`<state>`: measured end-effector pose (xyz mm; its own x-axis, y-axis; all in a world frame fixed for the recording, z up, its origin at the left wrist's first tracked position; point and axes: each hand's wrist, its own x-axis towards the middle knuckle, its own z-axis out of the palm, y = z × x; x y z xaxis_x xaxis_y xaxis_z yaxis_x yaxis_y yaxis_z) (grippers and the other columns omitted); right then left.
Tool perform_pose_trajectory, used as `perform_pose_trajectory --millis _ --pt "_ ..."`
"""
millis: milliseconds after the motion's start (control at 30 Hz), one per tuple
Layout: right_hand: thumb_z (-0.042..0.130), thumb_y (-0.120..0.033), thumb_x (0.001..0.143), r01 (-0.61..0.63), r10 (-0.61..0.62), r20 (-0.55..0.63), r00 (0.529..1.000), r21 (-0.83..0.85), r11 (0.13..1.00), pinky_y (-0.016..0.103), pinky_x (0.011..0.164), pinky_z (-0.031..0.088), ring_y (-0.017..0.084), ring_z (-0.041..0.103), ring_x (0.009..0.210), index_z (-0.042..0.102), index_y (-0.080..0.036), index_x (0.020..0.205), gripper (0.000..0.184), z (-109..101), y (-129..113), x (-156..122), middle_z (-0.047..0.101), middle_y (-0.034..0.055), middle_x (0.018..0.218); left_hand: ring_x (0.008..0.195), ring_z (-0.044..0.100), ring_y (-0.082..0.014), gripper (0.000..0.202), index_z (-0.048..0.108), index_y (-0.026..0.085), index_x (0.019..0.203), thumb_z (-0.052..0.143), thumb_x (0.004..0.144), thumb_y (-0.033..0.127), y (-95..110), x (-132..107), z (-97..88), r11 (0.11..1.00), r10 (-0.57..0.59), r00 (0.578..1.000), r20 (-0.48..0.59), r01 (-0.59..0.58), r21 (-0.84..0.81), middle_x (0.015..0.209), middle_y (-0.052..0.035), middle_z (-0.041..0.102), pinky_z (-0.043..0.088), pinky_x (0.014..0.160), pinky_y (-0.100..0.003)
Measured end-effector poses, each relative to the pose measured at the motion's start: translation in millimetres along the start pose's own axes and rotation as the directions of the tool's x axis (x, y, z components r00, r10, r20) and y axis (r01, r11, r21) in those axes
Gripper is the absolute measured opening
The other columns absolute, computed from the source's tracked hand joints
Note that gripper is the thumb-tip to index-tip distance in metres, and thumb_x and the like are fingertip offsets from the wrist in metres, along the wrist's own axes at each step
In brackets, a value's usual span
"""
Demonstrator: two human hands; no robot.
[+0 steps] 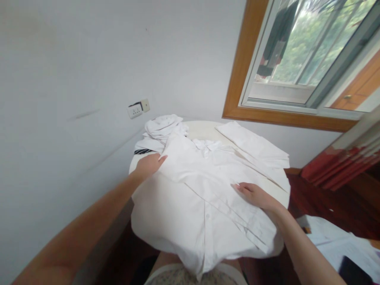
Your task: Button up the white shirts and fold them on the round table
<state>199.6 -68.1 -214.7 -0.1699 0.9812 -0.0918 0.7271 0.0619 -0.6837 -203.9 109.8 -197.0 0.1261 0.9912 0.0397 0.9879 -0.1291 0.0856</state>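
A white button-up shirt (196, 202) lies spread face up over a small round table (204, 128), its hem hanging off the near edge. My left hand (150, 164) rests flat on the shirt's left shoulder, fingers stretched out. My right hand (252, 194) lies flat on the shirt's right side, fingers extended toward the button placket. Neither hand grips the cloth.
A crumpled white garment (162, 128) with a dark striped piece (142, 151) sits at the table's far left. A folded white garment (252, 144) lies at the far right. A wall socket (138, 109) and a wood-framed window (297, 59) are behind; red floor at right.
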Motion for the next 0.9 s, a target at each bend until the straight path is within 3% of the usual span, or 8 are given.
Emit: perform_pose_trajectory --millis 100,233,333,433,567,733,900 --pt "0.038 -0.051 0.092 -0.001 -0.003 -0.036 0.999 -0.110 0.994 0.029 0.063 0.035 0.017 0.050 0.065 0.053 -0.019 0.069 0.042 -1 -5 -2 0.057 0.0028 0.067 0.091 0.065 -0.0257 0.049 0.061 0.016 0.089 0.035 0.088 0.057 -8 4 14.4 0.991 0.022 1.000 -0.021 -0.025 -0.128 0.096 -0.0131 0.069 0.046 0.077 -0.031" --pt "0.040 -0.045 0.091 -0.069 0.036 -0.152 0.988 -0.221 0.973 0.027 0.058 0.030 0.015 0.049 0.060 0.052 -0.019 0.068 0.036 2 -5 -1 0.055 0.0017 0.062 0.091 0.065 -0.0261 0.052 0.057 0.016 0.102 0.044 0.082 0.062 -17 4 24.2 0.975 -0.077 0.993 -0.089 0.056 -0.217 0.100 -0.0128 0.069 0.046 0.074 -0.030" --pt "0.041 -0.044 0.092 -0.111 0.067 -0.172 0.983 -0.259 0.959 0.027 0.058 0.029 0.015 0.050 0.060 0.053 -0.019 0.070 0.035 6 -1 1 0.057 0.0020 0.063 0.094 0.065 -0.0312 0.068 0.057 0.015 0.108 0.045 0.075 0.073 -18 7 20.0 0.978 -0.086 0.996 -0.012 0.082 -0.191 0.104 -0.0166 0.068 0.046 0.073 -0.033" --pt "0.041 -0.044 0.093 -0.125 0.073 -0.170 0.983 -0.320 0.939 0.026 0.060 0.029 0.017 0.055 0.065 0.057 -0.019 0.077 0.033 11 2 0 0.062 0.0045 0.070 0.094 0.065 -0.0326 0.071 0.062 0.017 0.097 0.032 0.077 0.078 -11 22 5.7 0.975 -0.094 0.995 0.023 0.097 -0.201 0.101 -0.0159 0.070 0.046 0.072 -0.035" --pt "0.040 -0.042 0.095 -0.162 0.097 -0.191 0.977 -0.362 0.918 0.026 0.062 0.030 0.019 0.060 0.074 0.060 -0.019 0.089 0.031 14 -1 -3 0.068 0.0085 0.082 0.093 0.065 -0.0312 0.068 0.065 0.019 0.084 0.026 0.083 0.074 7 44 -5.0 0.980 -0.067 0.996 -0.056 0.055 -0.191 0.096 -0.0148 0.071 0.046 0.071 -0.034" --pt "0.038 -0.044 0.096 -0.168 0.092 -0.213 0.973 -0.373 0.912 0.026 0.063 0.030 0.020 0.062 0.076 0.060 -0.019 0.091 0.033 16 -3 -7 0.069 0.0084 0.082 0.098 0.064 -0.0287 0.060 0.066 0.016 0.091 0.020 0.093 0.055 9 49 8.1 0.993 -0.035 0.965 -0.259 0.005 -0.115 0.099 -0.0175 0.070 0.045 0.080 -0.033" --pt "0.038 -0.043 0.096 -0.169 0.085 -0.219 0.972 -0.397 0.902 0.026 0.062 0.029 0.021 0.062 0.075 0.060 -0.019 0.094 0.033 17 -3 -8 0.069 0.0088 0.082 0.101 0.063 -0.0284 0.066 0.068 0.016 0.093 0.013 0.094 0.054 -4 50 5.9 0.983 -0.029 0.975 -0.220 -0.012 -0.185 0.101 -0.0163 0.070 0.045 0.082 -0.032"
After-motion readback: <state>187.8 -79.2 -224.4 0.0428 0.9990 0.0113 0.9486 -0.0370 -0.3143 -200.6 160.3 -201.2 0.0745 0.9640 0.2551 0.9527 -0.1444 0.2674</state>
